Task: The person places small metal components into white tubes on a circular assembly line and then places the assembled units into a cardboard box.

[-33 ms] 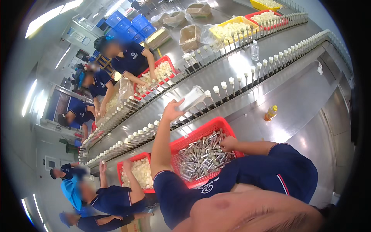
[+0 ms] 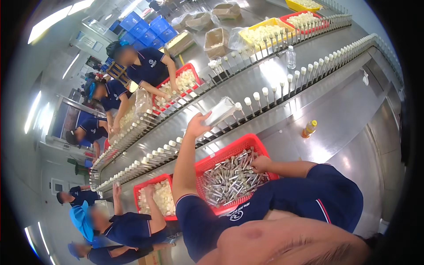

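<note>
My left hand [image 2: 197, 125] reaches over the near conveyor rail with its fingers curled, at the left end of a clear, box-shaped plastic piece [image 2: 221, 111]. Whatever lies inside those fingers is hidden. Down in front of me, my right hand [image 2: 261, 164] is closed at the right side of a red basket [image 2: 205, 164], its fingertips pinching among a heap of slim silver metal pieces [image 2: 232, 181]. Upright spindles with white caps [image 2: 257, 97] line the rail on both sides of the plastic piece.
A yellow-capped bottle [image 2: 309, 129] stands on the steel surface at right, and a clear bottle [image 2: 290, 57] beyond the near rail. At left, a co-worker [image 2: 128, 227] reaches into a red basket of white parts [image 2: 158, 196]. More co-workers [image 2: 150, 66] work across the conveyor.
The co-worker at left has shifted a hand slightly over the basket of white parts. The capped spindles have edged along slightly. My hands look unmoved.
</note>
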The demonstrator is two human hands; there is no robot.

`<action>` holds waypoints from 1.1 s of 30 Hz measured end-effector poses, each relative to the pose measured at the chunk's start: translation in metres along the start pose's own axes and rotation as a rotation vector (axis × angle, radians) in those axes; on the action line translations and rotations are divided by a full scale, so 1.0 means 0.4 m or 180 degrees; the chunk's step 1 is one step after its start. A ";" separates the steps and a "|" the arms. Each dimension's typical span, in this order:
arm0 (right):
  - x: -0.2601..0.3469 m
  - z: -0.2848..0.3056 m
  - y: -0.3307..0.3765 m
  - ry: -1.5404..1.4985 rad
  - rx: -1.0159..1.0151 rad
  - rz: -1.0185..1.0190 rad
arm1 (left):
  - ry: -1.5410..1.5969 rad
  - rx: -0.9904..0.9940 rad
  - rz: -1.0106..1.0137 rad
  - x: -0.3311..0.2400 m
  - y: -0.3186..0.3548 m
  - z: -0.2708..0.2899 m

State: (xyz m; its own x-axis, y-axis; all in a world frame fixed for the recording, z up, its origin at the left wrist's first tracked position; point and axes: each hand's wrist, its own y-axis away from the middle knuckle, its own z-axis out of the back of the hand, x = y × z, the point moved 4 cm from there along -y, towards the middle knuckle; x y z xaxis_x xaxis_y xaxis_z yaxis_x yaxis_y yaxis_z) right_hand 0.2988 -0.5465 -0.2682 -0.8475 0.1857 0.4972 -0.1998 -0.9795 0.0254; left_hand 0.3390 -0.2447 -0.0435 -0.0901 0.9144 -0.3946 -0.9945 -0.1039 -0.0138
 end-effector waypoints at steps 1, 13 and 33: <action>0.002 0.004 0.002 -0.0027 -0.0031 -0.0050 | 0.0029 0.0015 0.0024 -0.018 -0.007 -0.003; 0.014 0.043 0.017 -0.0083 -0.0311 0.0081 | 0.0224 0.0016 -0.0206 -0.109 -0.073 0.002; -0.006 0.015 0.012 -0.0087 -0.0076 0.0025 | 0.0095 0.0054 -0.0037 -0.055 -0.030 -0.007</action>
State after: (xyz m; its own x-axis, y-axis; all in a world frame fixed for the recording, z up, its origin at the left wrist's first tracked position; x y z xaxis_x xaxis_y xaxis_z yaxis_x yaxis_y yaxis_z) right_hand 0.3027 -0.5521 -0.2641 -0.8353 0.1756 0.5210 -0.2053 -0.9787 0.0007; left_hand 0.3529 -0.2646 -0.0373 -0.0771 0.9034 -0.4218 -0.9963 -0.0864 -0.0030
